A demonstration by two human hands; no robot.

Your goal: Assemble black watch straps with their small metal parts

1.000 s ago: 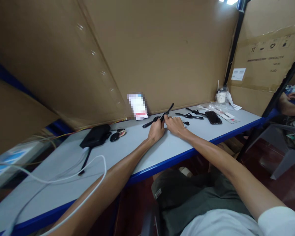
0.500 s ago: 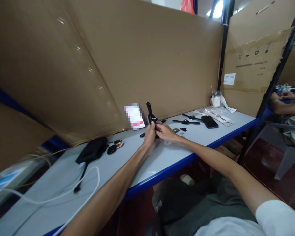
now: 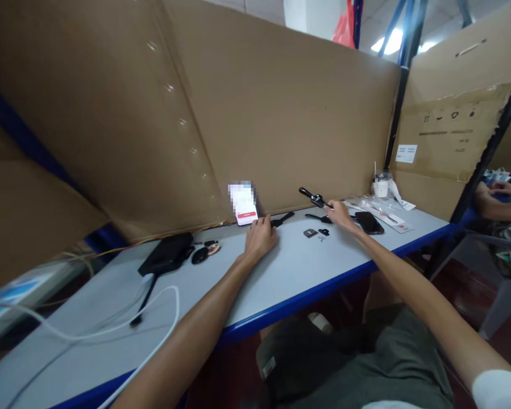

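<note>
My right hand (image 3: 340, 216) is closed round one handle of a black spokeshave (image 3: 317, 199), holding it tilted above the table with its other handle pointing up and left. My left hand (image 3: 260, 236) rests low at the back of the table, its fingers curled over the near end of another black spokeshave (image 3: 284, 220), whose far handle sticks out to the right. A third spokeshave (image 3: 319, 218) lies under the raised one, partly hidden by my right hand. In front of it are a flat grey blade (image 3: 310, 233), a small black cap (image 3: 324, 232) and tiny screws (image 3: 322, 238).
A lit phone (image 3: 244, 207) leans on the cardboard wall. A dark phone (image 3: 369, 222), plastic packaging (image 3: 387, 213) and a cup (image 3: 381, 186) are at right. A black case (image 3: 166, 254), round black items (image 3: 199, 255) and a white cable (image 3: 176, 301) lie left. Another person's hands (image 3: 489, 190) show far right.
My hands have parted. My right hand has carried the spokeshave rightward, while my left hand has let go of it and come down onto the one lying beneath the lit phone.
</note>
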